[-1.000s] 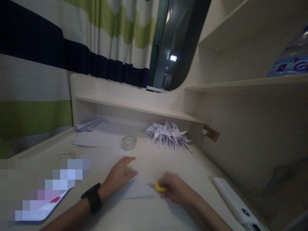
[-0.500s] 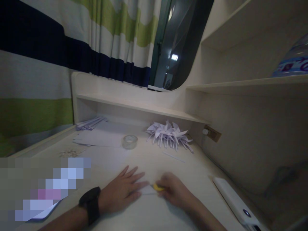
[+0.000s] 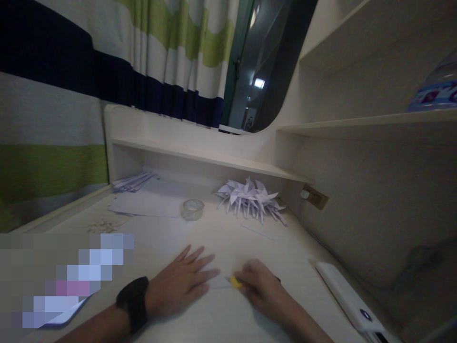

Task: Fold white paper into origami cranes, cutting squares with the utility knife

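Note:
My left hand [image 3: 182, 283], with a black watch on its wrist, lies flat with fingers spread over a small piece of white paper [image 3: 220, 282] on the desk. Just right of it, my right hand [image 3: 260, 286] is closed around a yellow utility knife [image 3: 235, 282]. The knife's front end is at the paper's right end; most of its handle is hidden in my fingers. Farther back stand a roll of clear tape [image 3: 192, 210] and a pile of white paper pinwheels [image 3: 249, 197]. A thin white strip [image 3: 257, 232] lies in front of the pinwheels.
White paper sheets [image 3: 143, 205] and folded paper strips [image 3: 134, 182] lie at the back left. Small pale pieces [image 3: 103, 226] are scattered near a blurred-out device [image 3: 67, 312]. A white power bank-like object [image 3: 348, 297] lies at the right by the wall. A shelf [image 3: 200, 155] overhangs the back.
My right hand has shifted slightly right and down with the utility knife, showing a little more of the paper. My left hand stays in place.

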